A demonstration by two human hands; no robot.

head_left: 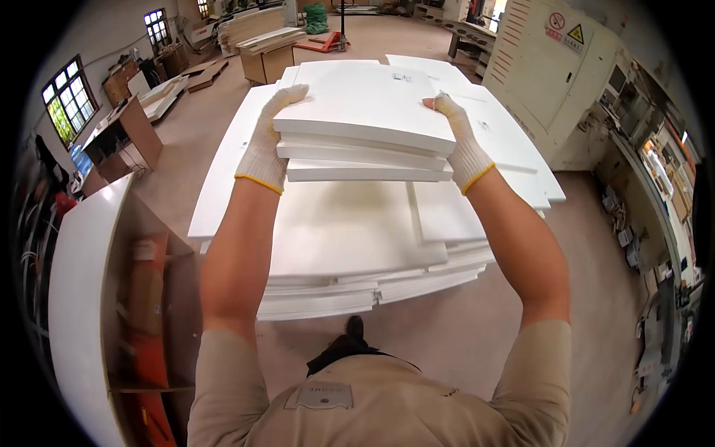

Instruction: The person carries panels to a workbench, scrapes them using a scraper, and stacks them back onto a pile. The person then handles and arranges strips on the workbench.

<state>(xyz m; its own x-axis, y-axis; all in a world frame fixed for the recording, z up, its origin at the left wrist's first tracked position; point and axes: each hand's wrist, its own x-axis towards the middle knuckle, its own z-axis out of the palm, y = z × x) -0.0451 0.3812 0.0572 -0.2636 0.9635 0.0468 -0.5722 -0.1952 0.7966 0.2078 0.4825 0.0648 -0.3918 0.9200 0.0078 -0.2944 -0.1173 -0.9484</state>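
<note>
Holds a stack (pixel 365 140) of white boards between left hand (pixel 277 119) and right hand (pixel 456 130), both gloved, one at each side edge. Lays thumbs over the top board (pixel 357 93), with most other fingers hidden. Has a pile (pixel 350 231) of boards below the fingers, a machine (pixel 532 82) to their far right, a cabinet (pixel 82 253) to their near left.

The pale cabinet (pixel 538 86) at right bears two signs — a round red prohibition sign (pixel 556 20) with a slash and a yellow warning triangle (pixel 576 33), the small lettering (pixel 553 34) under both too tiny to read. The printed label (pixel 401 77) on the top white board (pixel 350 100) is illegible — likewise the lettering on the pocket (pixel 322 397) and opposite chest of the beige shirt (pixel 380 410)
</note>
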